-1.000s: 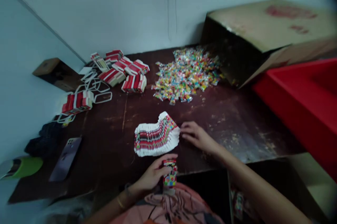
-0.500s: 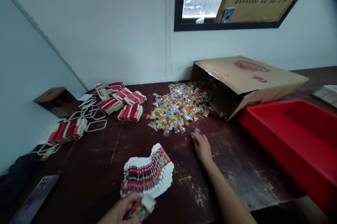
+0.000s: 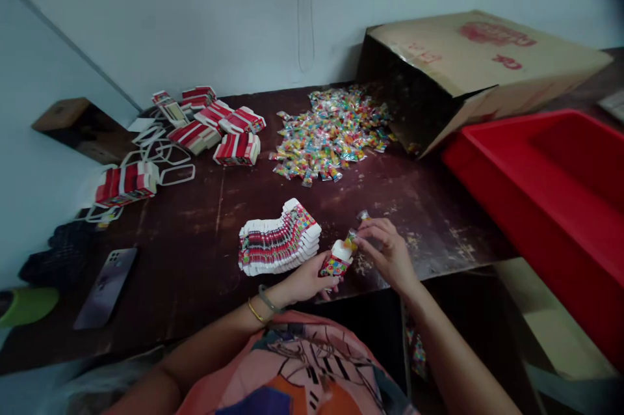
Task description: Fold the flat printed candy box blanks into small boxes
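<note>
My left hand [image 3: 312, 277] grips a small printed box [image 3: 336, 263], its white flaps open at the top. Just above that opening, my right hand [image 3: 387, 249] pinches a clear candy packet [image 3: 350, 240] with yellow and green in it. A second packet [image 3: 363, 215] shows at the back of the right fingers. Left of the box lies a fanned row of flat red-and-white boxes [image 3: 277, 242]. Farther back a heap of colourful candy packets [image 3: 331, 132] spreads over the dark table [image 3: 195, 239].
A cardboard carton [image 3: 487, 57] lies on its side behind the heap, open towards it. At right is a red tray [image 3: 517, 220]. Bundled boxes [image 3: 236, 149], white bands [image 3: 178, 173], a wooden block [image 3: 82, 129] and a phone [image 3: 106, 288] lie to the left.
My right hand has come back from near the heap with packets to the small box. My left hand has brought the box up and right, beside the fanned row. The view has tilted down.
</note>
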A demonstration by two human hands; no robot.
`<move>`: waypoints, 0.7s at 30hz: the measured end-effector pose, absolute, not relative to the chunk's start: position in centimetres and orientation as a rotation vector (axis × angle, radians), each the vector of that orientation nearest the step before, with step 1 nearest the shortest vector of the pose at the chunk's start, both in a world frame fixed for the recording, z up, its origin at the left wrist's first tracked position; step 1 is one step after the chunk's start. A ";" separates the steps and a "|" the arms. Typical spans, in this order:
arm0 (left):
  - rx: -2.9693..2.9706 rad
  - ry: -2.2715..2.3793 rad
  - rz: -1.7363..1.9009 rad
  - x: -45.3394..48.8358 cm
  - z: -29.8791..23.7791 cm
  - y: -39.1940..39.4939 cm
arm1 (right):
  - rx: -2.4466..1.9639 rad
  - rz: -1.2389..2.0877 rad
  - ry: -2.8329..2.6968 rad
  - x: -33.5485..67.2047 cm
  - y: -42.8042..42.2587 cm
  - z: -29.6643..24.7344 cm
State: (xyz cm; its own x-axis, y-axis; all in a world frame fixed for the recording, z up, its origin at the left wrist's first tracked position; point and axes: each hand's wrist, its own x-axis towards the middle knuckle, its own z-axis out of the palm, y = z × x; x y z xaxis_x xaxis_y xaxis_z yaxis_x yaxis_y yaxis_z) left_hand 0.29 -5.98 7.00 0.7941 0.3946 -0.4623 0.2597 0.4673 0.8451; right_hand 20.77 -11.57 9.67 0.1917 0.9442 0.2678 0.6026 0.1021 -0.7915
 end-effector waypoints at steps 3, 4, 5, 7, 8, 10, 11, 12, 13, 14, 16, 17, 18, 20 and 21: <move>1.167 0.699 0.097 -0.2 7.3 -6.2 | -1.566 0.511 -1.618 19.5 -11.0 9.4; 1.167 0.709 0.103 -0.5 7.3 -6.2 | -1.562 0.552 -1.638 18.8 -11.0 9.1; 1.159 0.721 0.113 -0.8 7.2 -6.3 | -1.569 0.589 -1.646 18.0 -11.0 8.7; 1.133 0.750 0.142 -1.4 6.9 -6.6 | -1.594 0.646 -1.658 16.6 -11.4 8.2; 1.117 0.772 0.162 -1.8 6.8 -6.8 | -1.593 0.676 -1.677 15.9 -11.7 8.1; 1.074 0.825 0.211 -2.3 6.6 -7.0 | -1.545 0.756 -1.707 15.0 -12.3 8.1; 1.046 0.853 0.237 -2.5 6.6 -7.0 | -1.517 0.790 -1.664 14.6 -12.7 8.1; 1.018 0.871 0.257 -2.7 6.6 -7.0 | -1.501 0.816 -1.562 14.4 -13.0 8.1; 0.995 0.876 0.265 -2.7 6.7 -6.9 | -1.493 0.853 -1.410 14.2 -13.3 8.1; 0.983 0.863 0.258 -2.7 6.9 -6.8 | -1.481 0.930 -1.237 14.0 -13.6 8.0; 0.989 0.805 0.220 -2.7 7.1 -6.6 | -1.418 1.191 -0.929 13.9 -13.8 7.7; 1.005 0.779 0.205 -2.6 7.3 -6.5 | -1.367 1.337 -0.832 14.0 -13.7 7.6; 1.035 0.762 0.198 -2.5 7.4 -6.4 | -1.315 1.460 -0.777 14.1 -13.7 7.5; 1.123 0.745 0.184 -2.3 7.5 -6.3 | -1.257 1.562 -0.811 14.5 -13.4 7.6; 1.164 0.746 0.177 -2.1 7.6 -6.3 | -1.253 1.539 -0.897 14.8 -13.3 7.8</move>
